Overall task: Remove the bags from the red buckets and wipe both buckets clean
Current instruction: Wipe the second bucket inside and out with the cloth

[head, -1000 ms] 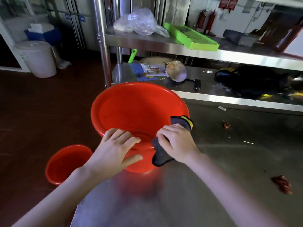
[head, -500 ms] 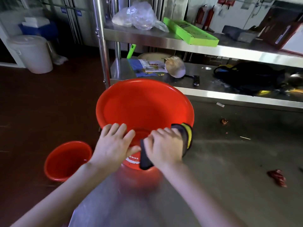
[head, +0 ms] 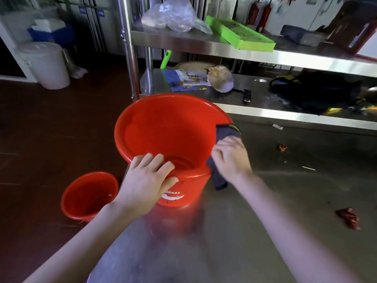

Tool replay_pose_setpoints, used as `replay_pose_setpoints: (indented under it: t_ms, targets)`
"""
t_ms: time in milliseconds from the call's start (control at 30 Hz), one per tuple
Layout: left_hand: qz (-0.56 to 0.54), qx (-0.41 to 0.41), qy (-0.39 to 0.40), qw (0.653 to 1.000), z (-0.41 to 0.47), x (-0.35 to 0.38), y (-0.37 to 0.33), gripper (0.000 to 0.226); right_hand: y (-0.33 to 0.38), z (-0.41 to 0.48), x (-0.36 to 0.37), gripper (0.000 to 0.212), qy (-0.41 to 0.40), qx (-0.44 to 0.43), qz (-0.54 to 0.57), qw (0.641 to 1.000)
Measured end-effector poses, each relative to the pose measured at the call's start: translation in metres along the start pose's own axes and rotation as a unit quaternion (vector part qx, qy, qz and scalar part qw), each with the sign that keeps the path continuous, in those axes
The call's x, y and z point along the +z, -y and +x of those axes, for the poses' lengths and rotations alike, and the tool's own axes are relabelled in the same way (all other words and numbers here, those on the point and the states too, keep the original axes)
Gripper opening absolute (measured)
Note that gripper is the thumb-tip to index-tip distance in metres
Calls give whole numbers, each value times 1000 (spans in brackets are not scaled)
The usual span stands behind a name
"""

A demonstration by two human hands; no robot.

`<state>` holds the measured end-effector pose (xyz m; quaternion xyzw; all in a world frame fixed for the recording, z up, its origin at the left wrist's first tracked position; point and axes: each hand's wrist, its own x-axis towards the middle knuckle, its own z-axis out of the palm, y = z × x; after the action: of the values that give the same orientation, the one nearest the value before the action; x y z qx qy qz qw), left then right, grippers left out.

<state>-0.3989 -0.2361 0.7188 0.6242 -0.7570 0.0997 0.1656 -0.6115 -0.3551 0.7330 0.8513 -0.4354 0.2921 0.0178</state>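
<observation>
Left grip clamps the near rim of big red bucket on bench. Right grip holds dark cloth against the rim beside it. Small red bucket sits on the floor, left of left grip.

Both forearms bare on my feed, coming in from the bottom edge and converging toward centre. Left arm enters from low left, wrist about straight. Left grip is back-up, four fingers draped over the near rim of the bucket, tips inside, thumb splayed on the outer wall, so the rim is pinched. Right arm enters from low right. Right grip is knuckles-up, fingers curled on the cloth, pressing it to the rim's right side. I read the grips as near each other, not touching. Right one slightly blurred.
</observation>
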Motion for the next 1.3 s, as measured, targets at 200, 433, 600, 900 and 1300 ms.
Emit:
replay_pose_setpoints:
  t_ms: [200,433,600,900,1300]
  targets:
    - [-49,-14,4,999,-10,-6,-14,40,53,-30,15,28,-49,-36,16,998]
    - [-37,-6,72,997,-3,-27,77,72,-54,13,-20,39,128,-82,-7,988]
    - [-18,28,71,997,-3,-11,78,65,-55,13,-14,39,82,-7,18,996]
    - [-8,-29,-13,999,-9,7,-4,42,87,-37,18,26,-43,33,-36,998]
    - [-60,-29,-27,997,-12,-9,58,68,-44,13,-6,49,93,-45,3,995]
